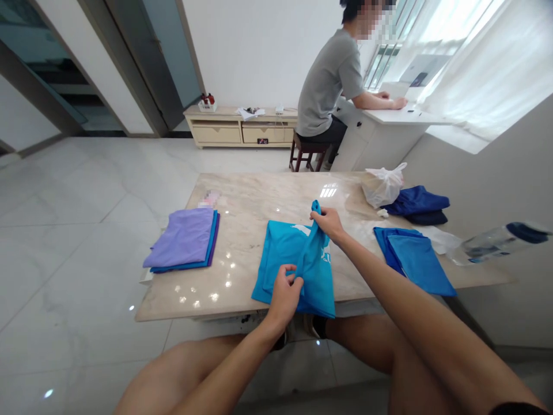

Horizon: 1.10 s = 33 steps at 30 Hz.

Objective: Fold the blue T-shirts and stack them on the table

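Fabric (283, 253), bright turquoise with white print, lies partly folded at the near middle of a marbled surface (242, 230). The right hand (329, 223) pinches a raised fold at its far end; the left hand (285, 297), fingers curled narrow, holds the near end. Folded purple cloth (184, 236) sits left, blue cloths (423, 262) right; beyond, a person (330, 80) occupies a stool (307, 148).

A white wall (250, 52) fills the top centre, a low cream cabinet (218, 135) against its foot. A grey door (140, 57) stands at upper left. Glossy pale floor tiles (86, 230) spread across the left. Bright light enters through a window (382, 62) and sheer white curtains (510, 63), upper right.
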Tool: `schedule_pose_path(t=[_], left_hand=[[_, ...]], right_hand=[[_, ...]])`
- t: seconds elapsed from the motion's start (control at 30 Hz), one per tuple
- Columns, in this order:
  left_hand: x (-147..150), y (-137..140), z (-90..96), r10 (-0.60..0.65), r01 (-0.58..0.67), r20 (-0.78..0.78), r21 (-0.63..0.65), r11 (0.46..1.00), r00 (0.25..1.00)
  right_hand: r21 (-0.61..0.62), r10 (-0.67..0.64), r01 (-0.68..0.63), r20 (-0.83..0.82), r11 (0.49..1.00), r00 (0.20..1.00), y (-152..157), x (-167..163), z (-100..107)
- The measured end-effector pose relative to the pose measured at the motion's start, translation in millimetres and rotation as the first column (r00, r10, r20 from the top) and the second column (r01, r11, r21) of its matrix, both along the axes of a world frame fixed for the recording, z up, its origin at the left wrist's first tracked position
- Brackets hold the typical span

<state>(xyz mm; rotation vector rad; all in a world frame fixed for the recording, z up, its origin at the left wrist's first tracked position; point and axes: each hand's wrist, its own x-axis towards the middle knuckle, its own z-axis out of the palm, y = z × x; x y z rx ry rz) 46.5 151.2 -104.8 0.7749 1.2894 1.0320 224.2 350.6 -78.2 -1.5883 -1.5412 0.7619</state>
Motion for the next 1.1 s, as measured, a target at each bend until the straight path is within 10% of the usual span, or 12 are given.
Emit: schedule_pose_path(t=[0.27, 0.63, 0.93, 1.1], left_hand=[[-60.4, 11.4, -41.8, 0.025, -0.058, -0.218, -0.147, 0.987, 0.976], [-69.3, 0.9, -40.2, -0.150, 0.173, -0.439, 0.014, 0.985, 0.886], [-105.6, -2.8, -31.9, -0.196, 0.215, -0.473, -0.014, 0.976, 0.859], [-111.0, 2.7, -18.9, -0.373, 0.323, -0.718, -0.215, 0.922, 0.587]], right_hand=[[-0.242, 0.265, -0.196, 0.300, 0.950, 0.916, 28.8, -68.5, -31.2], [-0.454, 0.523, -0.455, 0.028, 0.766, 0.852, 55.8, -58.7, -25.9], [-0.296, 0.482, -0.427, 0.143, 0.854, 0.865, 75.2, -97.4, -54.7], [-0.270, 0.520, -0.456, 0.256, 0.848, 0.815, 83.1, -92.6, -55.1]])
